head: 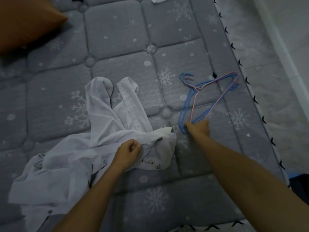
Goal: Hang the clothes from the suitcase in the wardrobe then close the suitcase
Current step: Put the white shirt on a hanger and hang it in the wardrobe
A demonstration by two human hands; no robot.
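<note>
A white button shirt [107,124] lies crumpled on the grey quilted mattress [117,39], with dark stains near its collar. My left hand [127,152] is closed on the shirt's fabric by the collar. To the right lie a few wire hangers [207,99], blue and pink, stacked on each other with their hooks pointing away from me. My right hand [199,128] grips their near corner. Neither suitcase nor wardrobe is in view.
An orange-brown pillow [25,24] rests at the far left. The mattress edge [250,91] with black stitches runs down the right side, and beyond it is a pale floor [287,47]. A white item [158,0] peeks in at the top.
</note>
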